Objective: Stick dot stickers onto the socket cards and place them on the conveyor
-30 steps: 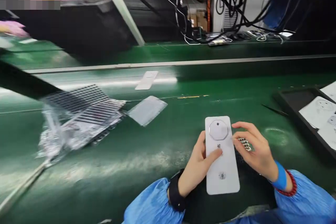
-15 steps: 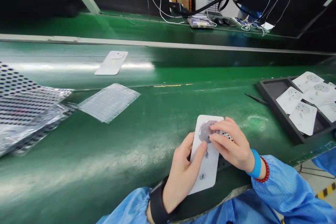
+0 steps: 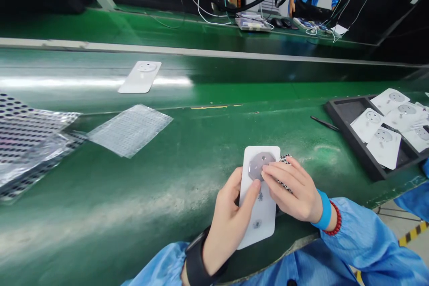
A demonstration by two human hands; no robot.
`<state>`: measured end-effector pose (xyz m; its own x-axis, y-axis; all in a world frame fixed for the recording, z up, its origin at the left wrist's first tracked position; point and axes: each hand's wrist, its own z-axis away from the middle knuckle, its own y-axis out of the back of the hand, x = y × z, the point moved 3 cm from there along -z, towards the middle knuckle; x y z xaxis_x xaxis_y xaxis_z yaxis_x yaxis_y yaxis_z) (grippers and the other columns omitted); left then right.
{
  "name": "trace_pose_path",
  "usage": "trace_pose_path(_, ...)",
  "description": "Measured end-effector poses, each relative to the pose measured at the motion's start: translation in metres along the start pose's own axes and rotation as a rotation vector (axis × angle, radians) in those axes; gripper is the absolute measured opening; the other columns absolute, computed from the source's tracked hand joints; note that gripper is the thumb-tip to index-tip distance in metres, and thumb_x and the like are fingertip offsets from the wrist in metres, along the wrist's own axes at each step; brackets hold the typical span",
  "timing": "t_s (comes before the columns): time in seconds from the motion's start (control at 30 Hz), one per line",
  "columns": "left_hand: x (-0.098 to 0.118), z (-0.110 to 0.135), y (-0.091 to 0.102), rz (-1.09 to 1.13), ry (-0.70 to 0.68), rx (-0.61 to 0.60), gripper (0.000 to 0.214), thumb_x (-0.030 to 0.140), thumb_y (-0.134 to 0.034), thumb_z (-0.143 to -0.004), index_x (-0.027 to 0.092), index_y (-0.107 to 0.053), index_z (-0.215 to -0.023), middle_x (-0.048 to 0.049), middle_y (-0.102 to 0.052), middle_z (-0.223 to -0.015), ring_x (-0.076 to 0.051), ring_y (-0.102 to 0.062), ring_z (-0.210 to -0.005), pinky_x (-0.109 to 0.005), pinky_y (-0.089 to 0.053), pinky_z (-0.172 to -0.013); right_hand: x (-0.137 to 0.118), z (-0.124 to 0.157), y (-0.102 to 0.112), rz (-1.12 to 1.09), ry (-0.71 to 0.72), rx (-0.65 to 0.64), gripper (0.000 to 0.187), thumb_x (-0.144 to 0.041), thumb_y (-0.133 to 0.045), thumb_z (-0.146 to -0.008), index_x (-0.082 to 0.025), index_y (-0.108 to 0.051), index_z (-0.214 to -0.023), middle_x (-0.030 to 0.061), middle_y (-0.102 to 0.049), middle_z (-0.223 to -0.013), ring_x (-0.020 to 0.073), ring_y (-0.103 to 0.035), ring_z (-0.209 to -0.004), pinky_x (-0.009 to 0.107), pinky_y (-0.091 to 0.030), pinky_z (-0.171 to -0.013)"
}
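Note:
My left hand (image 3: 231,214) grips a white rectangular panel (image 3: 259,214) from its left side, thumb across its face. The panel has a grey octagonal patch (image 3: 256,163) near its top and lies over the near edge of the green belt (image 3: 201,143). My right hand (image 3: 291,187) rests on the panel's right side with its fingertips pressed against the octagon. A small dotted sheet (image 3: 284,159) shows under the fingers of that hand.
Another white panel (image 3: 140,77) lies farther back on the belt. A bubble-wrap piece (image 3: 129,128) and dotted plastic bags (image 3: 30,138) lie to the left. A black tray (image 3: 351,118) with several white panels sits at the right, black tweezers (image 3: 324,124) beside it. A person in blue stands at the back.
The view has swung right and down. My right hand has moved from the panel's right edge onto the octagonal patch. My left hand keeps its hold on the panel.

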<state>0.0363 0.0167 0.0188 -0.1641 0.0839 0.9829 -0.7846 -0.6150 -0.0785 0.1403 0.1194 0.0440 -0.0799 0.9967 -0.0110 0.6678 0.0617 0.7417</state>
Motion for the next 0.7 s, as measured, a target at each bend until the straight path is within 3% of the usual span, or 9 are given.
trace_pose_path(0.4,0.005,-0.005,0.004,-0.062,0.004,0.002,0.013,0.029,-0.062,-0.084,0.017,-0.061,-0.088,0.0015,-0.060,-0.070,-0.011,-0.051,-0.059,-0.021,-0.043,-0.056,0.003,-0.003,-0.001,-0.309,-0.107,0.080,0.026,-0.003,-0.046,-0.087,-0.005,-0.065,-0.105,0.0168,-0.069,-0.100,0.0219,-0.064,-0.099,0.042,-0.055,-0.090)
trace_pose_path(0.5,0.013,-0.006,0.005,-0.066,-0.043,0.035,0.013,0.026,-0.063,-0.081,0.016,-0.064,-0.090,-0.0008,-0.065,-0.077,-0.013,-0.056,-0.066,-0.022,-0.046,-0.060,-0.001,0.000,0.003,-0.345,-0.091,0.076,0.027,-0.003,-0.046,-0.088,-0.004,-0.064,-0.108,0.0174,-0.069,-0.103,0.0226,-0.064,-0.103,0.041,-0.055,-0.093)
trace_pose_path(0.6,0.014,0.000,0.001,-0.004,-0.085,0.051,0.017,0.024,-0.064,-0.079,0.014,-0.065,-0.093,-0.0043,-0.069,-0.086,-0.017,-0.061,-0.078,-0.025,-0.050,-0.072,-0.006,0.020,0.001,-0.293,-0.103,0.011,0.031,-0.007,-0.048,-0.090,-0.008,-0.063,-0.117,0.0142,-0.067,-0.112,0.0233,-0.062,-0.112,0.039,-0.051,-0.101)
trace_pose_path(0.67,0.002,0.003,-0.002,0.070,-0.065,0.020,0.025,0.028,-0.066,-0.078,0.011,-0.065,-0.097,-0.0079,-0.070,-0.089,-0.019,-0.062,-0.080,-0.027,-0.050,-0.075,-0.002,0.040,-0.014,-0.233,-0.080,0.022,0.033,-0.014,-0.051,-0.091,-0.016,-0.063,-0.122,0.0094,-0.066,-0.119,0.0223,-0.063,-0.112,0.033,-0.051,-0.101)
trace_pose_path(0.7,-0.007,0.002,-0.003,0.091,-0.055,0.022,0.032,0.031,-0.069,-0.077,0.010,-0.064,-0.100,-0.0094,-0.070,-0.090,-0.019,-0.063,-0.080,-0.028,-0.051,-0.075,0.002,0.049,-0.023,-0.229,-0.058,0.095,0.032,-0.018,-0.051,-0.092,-0.021,-0.064,-0.121,0.0065,-0.067,-0.118,0.0215,-0.065,-0.108,0.030,-0.052,-0.099)
